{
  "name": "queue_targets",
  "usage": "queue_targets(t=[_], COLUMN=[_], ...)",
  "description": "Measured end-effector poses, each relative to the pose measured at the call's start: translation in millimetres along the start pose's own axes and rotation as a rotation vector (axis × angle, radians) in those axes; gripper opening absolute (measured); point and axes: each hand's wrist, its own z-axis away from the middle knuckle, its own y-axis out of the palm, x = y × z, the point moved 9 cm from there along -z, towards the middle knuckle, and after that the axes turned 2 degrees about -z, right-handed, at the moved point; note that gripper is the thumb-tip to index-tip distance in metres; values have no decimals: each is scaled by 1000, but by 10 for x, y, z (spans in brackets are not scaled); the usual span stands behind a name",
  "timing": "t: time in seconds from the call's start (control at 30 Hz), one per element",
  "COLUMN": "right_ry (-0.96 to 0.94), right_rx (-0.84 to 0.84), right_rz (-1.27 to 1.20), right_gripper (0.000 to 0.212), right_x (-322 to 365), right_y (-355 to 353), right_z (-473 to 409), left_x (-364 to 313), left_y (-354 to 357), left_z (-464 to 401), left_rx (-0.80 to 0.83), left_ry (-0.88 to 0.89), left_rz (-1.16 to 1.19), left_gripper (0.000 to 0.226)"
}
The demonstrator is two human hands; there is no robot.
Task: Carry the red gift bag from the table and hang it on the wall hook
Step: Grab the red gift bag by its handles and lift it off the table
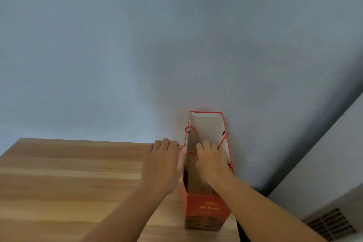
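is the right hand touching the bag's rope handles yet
Touching. The head view shows the right hand over the open top of the red gift bag, its fingers overlapping the red rope handles with no visible gap.

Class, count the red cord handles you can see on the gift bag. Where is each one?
2. One handle loops from the bag's left wall, by the left hand. The other handle runs along the right wall, beside the right hand, which may hide part.

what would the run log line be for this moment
stage: reaching | red gift bag: upright on table | left hand: on bag's left side | right hand: over bag mouth at handles | hook: not visible
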Motion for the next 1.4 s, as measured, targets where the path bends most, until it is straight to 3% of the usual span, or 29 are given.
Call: queue_targets(t=[0.47, 0.9, 1.07, 1.23, 1.4], right_ry=[43, 197, 159, 92, 20], right_rx=[167, 333, 307, 296, 216], right_rz=[-140, 25, -36, -2, -2], right_gripper=[61, 73, 51, 25, 24], right_x=[-75, -173, -112, -60, 9], right_y=[352, 656, 605, 248, -498], right_z=[-118, -168, -180, -183, -257], left_x=[-74, 119, 93, 59, -102], left_y=[184, 359, 384, 400, 275], left_z=[-126, -151, -151, -185, -226], left_rx=[-39, 5, 18, 13, -38], left_ry=[52, 0, 15, 19, 74], left_rz=[31, 46, 48, 40, 71], left_gripper=[61, 60, 62, 49, 31])
